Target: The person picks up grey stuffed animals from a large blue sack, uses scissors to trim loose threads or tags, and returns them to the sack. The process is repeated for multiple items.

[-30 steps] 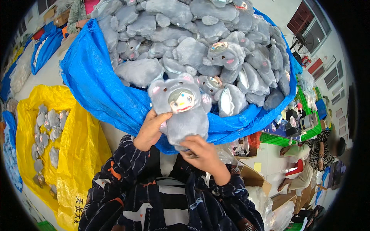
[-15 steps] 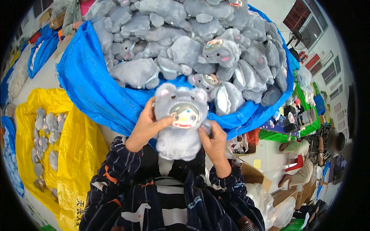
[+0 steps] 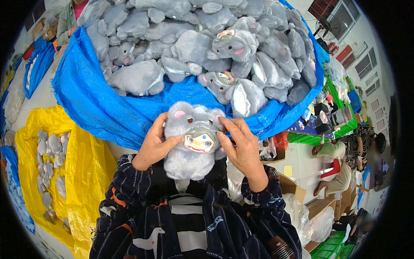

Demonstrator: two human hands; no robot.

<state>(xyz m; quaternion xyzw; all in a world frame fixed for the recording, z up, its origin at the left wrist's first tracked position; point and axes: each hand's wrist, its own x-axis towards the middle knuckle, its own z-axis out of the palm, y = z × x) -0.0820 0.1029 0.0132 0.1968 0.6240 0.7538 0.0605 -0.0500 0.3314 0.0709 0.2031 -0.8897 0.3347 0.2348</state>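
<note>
A grey plush doll (image 3: 189,164) with round bear ears and a painted face set in its hood is held upright in front of me. My left hand (image 3: 156,144) grips its side, the thumb pressed beside the face. On the other side my right hand (image 3: 242,149) has its thumb at the face's edge and its fingers by the ear. Just beyond lies a large blue sack (image 3: 125,114), heaped with grey plush pieces (image 3: 185,47); a few of them show painted faces.
To the left a yellow sack (image 3: 86,172) holds small grey plush parts (image 3: 54,144). Green crates (image 3: 340,125) with mixed goods stand at the right, near a seated person (image 3: 355,149). Cardboard boxes (image 3: 321,205) and clear plastic bags (image 3: 321,224) lie lower right. Another person (image 3: 67,23) is at the far left.
My right hand has shifted from the doll's lower side up to the face and ear. The doll has tilted and moved slightly left, and the whole view has shifted a little.
</note>
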